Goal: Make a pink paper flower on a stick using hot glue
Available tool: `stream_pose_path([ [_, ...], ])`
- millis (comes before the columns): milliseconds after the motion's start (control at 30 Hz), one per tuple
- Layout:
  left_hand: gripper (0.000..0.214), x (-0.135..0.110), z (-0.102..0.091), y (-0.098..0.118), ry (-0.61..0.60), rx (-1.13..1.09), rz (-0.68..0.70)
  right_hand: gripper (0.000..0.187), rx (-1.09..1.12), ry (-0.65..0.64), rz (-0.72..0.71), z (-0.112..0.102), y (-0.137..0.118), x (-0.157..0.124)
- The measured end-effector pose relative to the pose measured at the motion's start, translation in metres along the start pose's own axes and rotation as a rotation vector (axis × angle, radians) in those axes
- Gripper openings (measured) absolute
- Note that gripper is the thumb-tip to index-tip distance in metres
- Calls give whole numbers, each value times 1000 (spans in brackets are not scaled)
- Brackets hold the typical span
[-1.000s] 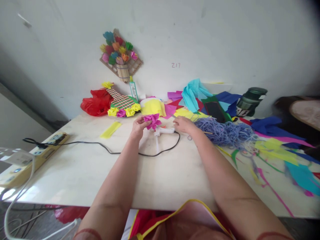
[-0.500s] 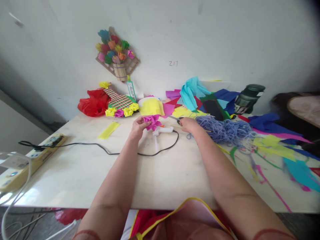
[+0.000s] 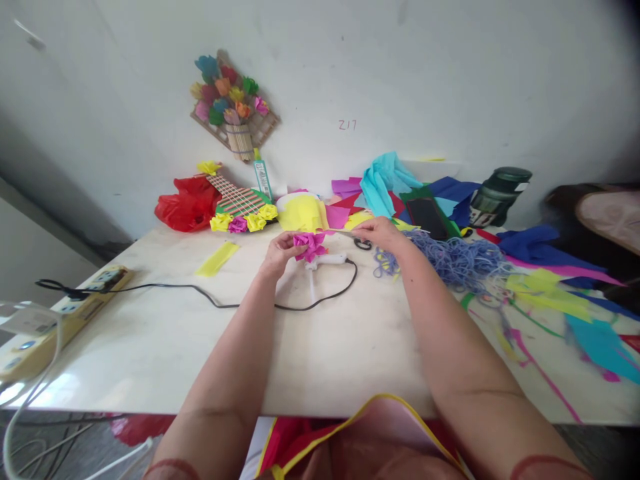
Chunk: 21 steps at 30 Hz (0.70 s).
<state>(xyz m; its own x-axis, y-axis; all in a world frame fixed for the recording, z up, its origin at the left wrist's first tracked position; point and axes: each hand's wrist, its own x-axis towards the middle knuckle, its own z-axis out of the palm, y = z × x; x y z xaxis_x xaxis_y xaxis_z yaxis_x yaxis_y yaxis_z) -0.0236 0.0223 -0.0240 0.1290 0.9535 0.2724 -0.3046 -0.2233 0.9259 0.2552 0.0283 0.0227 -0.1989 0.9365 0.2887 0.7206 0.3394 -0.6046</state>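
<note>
My left hand [image 3: 281, 255] pinches a magenta paper flower [image 3: 309, 247] between thumb and fingers, above the table. In my right hand [image 3: 379, 233] is a thin pale stick [image 3: 334, 231], its tip pointing left toward the flower. Black-handled scissors [image 3: 363, 244] lie just below the right fingers. A white glue gun [image 3: 327, 259] rests on its stand below the flower, its black cord running left.
A tangle of blue-purple yarn [image 3: 450, 260] and coloured paper sheets cover the right side. At the back stand a guitar-shaped craft [image 3: 240, 200] and a dark green bottle [image 3: 500, 197]. A power strip [image 3: 95, 300] lies at left; a yellow paper strip [image 3: 218, 259] is nearer.
My right hand has lifted slightly away from the scissors and now holds the thin stick, which lay under it before. The flower has turned and shifted a little to the right.
</note>
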Motion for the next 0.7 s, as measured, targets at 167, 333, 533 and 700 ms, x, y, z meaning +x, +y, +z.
stream_pose_path([
  [167, 42, -2, 3, 3, -26, 30, 0, 20, 74, 3, -42, -1, 0, 1],
  [333, 41, -3, 7, 6, -60, 41, -12, 20, 89, 31, -84, 0, -5, 0],
  [533, 41, -5, 10, 8, -69, 59, -3, 19, 123, 7, -127, 2, -7, 2],
  [700, 40, -6, 12, 11, -51, 61, -14, 19, 96, 7, -106, 4, -7, 2],
])
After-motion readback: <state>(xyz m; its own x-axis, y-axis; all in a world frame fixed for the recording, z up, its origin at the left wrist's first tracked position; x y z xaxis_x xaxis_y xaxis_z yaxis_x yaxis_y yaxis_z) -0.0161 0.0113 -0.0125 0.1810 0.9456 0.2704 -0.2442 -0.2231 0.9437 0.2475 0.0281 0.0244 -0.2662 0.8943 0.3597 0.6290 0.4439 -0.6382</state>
